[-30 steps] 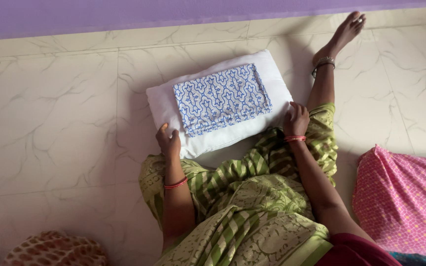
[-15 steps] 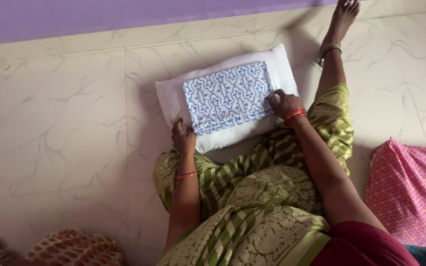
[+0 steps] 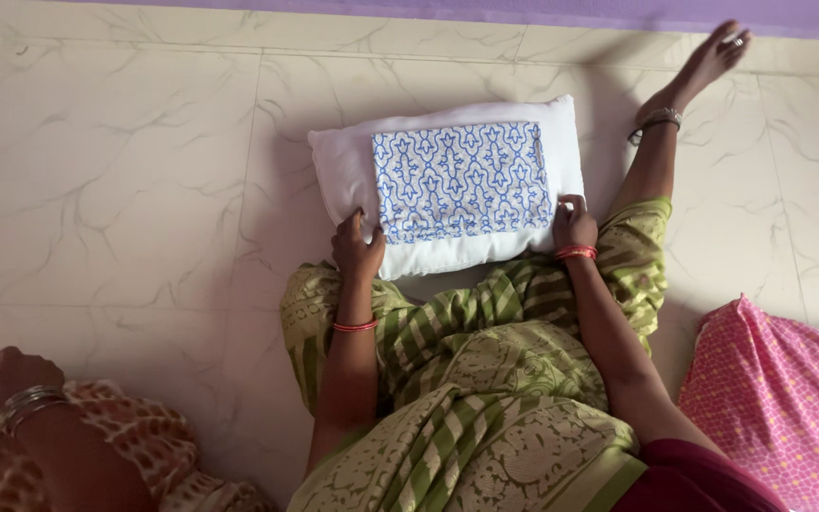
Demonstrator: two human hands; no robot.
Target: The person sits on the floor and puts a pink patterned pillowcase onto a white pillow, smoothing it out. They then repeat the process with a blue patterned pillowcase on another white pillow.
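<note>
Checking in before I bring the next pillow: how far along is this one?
Done: folded blue-patterned cloth lies flat on the white pillow. In hand: left hand and right hand rest at its near corners. Left: the pillow shows uncovered; pink cushion lies untouched.

Soft daylight, sharp, faint shadows

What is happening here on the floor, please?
A person sits on the tiled floor with a white pillow in front of them. A folded blue-and-white patterned cloth lies on top of it. The left hand rests on the pillow's near left corner, and the right hand touches the near right edge beside the cloth. A pink patterned cushion lies at the right. Another person's arm shows at the lower left.
</note>
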